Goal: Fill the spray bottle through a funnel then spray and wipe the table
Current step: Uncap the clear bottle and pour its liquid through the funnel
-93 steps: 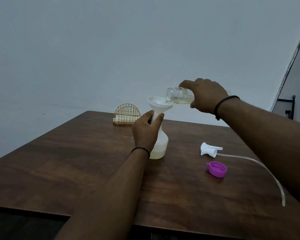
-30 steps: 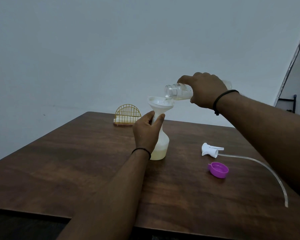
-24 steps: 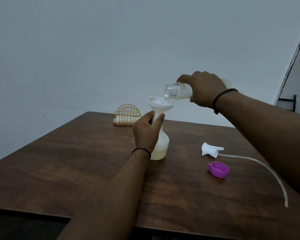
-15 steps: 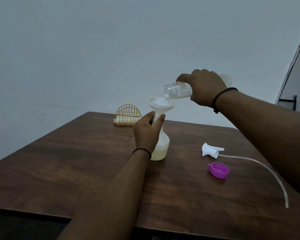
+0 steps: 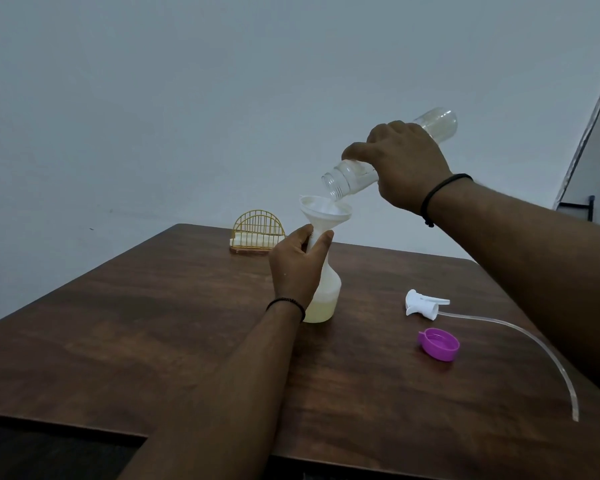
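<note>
A white spray bottle (image 5: 326, 299) stands on the brown wooden table (image 5: 153, 323), holding pale yellow liquid at its base. A white funnel (image 5: 324, 211) sits in its neck. My left hand (image 5: 298, 268) grips the bottle's neck just under the funnel. My right hand (image 5: 400, 164) holds a clear plastic bottle (image 5: 347, 178) tilted steeply, mouth down over the funnel, base raised up right. The clear bottle looks nearly empty. The white spray head (image 5: 423, 303) with its long clear tube (image 5: 534, 344) lies on the table to the right.
A purple cap (image 5: 439, 344) lies upside down near the spray head. A gold wire napkin holder (image 5: 258, 233) stands at the table's far edge. A pale wall rises behind the table, and the near table edge drops to dark floor.
My right hand has tipped the clear bottle from almost level to a steep downward slant, raising its base. The liquid has left the clear bottle. My left hand has stayed on the spray bottle.
</note>
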